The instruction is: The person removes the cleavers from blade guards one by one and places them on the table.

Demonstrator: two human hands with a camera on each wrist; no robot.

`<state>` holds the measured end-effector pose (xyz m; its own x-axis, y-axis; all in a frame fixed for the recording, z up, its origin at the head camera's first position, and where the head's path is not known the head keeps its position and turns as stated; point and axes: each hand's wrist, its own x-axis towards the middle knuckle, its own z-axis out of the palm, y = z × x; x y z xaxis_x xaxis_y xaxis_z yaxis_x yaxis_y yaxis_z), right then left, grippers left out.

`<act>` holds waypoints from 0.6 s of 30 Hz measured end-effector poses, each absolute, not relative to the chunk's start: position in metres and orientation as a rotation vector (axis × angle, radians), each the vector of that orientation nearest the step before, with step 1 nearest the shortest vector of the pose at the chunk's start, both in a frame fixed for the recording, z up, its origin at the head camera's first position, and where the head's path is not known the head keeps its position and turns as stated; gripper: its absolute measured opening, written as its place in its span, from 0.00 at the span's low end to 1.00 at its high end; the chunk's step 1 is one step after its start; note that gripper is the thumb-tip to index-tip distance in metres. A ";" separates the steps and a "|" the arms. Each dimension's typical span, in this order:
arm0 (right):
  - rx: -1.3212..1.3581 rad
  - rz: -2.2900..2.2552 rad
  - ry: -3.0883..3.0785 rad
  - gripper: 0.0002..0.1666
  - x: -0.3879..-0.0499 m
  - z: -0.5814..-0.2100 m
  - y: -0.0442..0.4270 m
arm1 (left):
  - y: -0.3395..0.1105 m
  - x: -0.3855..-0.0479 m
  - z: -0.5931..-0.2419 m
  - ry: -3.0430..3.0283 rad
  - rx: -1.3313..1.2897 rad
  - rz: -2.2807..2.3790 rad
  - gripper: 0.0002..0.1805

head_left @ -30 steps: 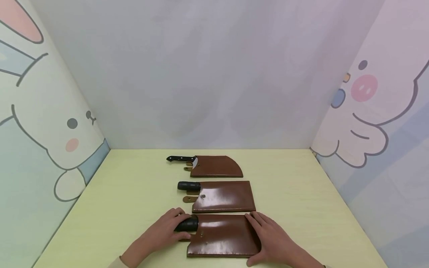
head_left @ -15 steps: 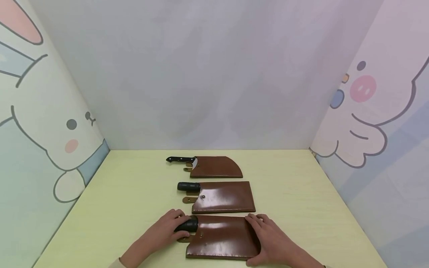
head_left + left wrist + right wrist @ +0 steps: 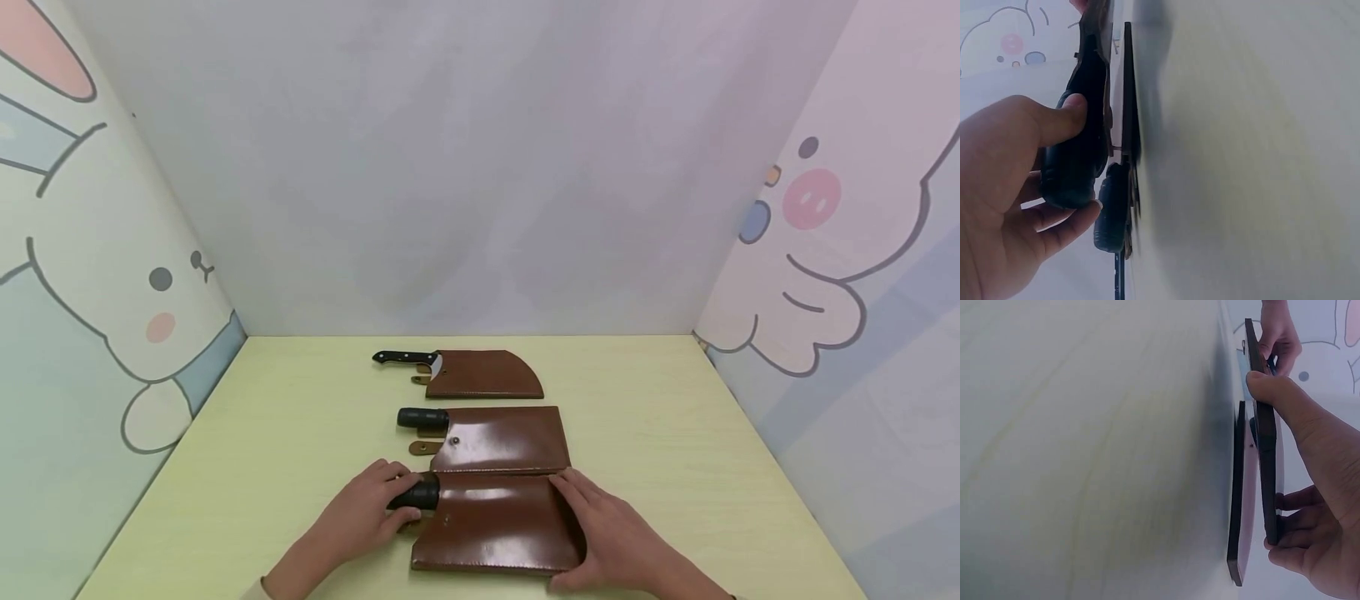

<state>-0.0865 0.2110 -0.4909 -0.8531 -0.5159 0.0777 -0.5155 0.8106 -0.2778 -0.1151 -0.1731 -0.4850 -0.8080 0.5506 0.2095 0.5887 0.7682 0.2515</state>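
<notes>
Nearest the person is a brown leather sheath (image 3: 495, 525) with a black knife handle (image 3: 422, 492) at its left end. My left hand (image 3: 356, 517) grips that handle; in the left wrist view the thumb and fingers wrap the black handle (image 3: 1075, 162). My right hand (image 3: 618, 542) holds the sheath's right end by its edges, as the right wrist view shows with the sheath (image 3: 1265, 444) between thumb and fingers. Both wrist views show it raised off the table. Just behind lies a second sheathed cleaver (image 3: 502, 437), partly overlapped at its front edge.
A third sheathed knife (image 3: 483, 373), with a curved tip and riveted black handle, lies farthest back on the pale yellow table (image 3: 637, 417). Grey panel (image 3: 480, 167) stands behind, and side walls with cartoon animals flank the table.
Both hands have lifted the nearest sheathed knife off the table and moved it slightly away from the person, toward the middle one. The other two knives have stayed put.
</notes>
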 end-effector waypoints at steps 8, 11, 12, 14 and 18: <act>-0.892 -0.511 3.058 0.71 -0.087 -0.475 0.211 | -0.171 -0.117 -0.472 -2.833 -0.858 -0.467 0.20; -0.924 -0.510 3.087 0.70 -0.089 -0.473 0.212 | -0.170 -0.117 -0.467 -2.835 -0.844 -0.455 0.21; -0.935 -0.506 3.098 0.70 -0.089 -0.473 0.212 | -0.170 -0.117 -0.466 -2.832 -0.841 -0.449 0.21; -0.958 -0.498 3.123 0.71 -0.089 -0.472 0.212 | -0.170 -0.117 -0.463 -2.831 -0.829 -0.435 0.21; -1.005 -0.477 3.173 0.72 -0.089 -0.470 0.213 | -0.169 -0.117 -0.460 -2.816 -0.804 -0.401 0.22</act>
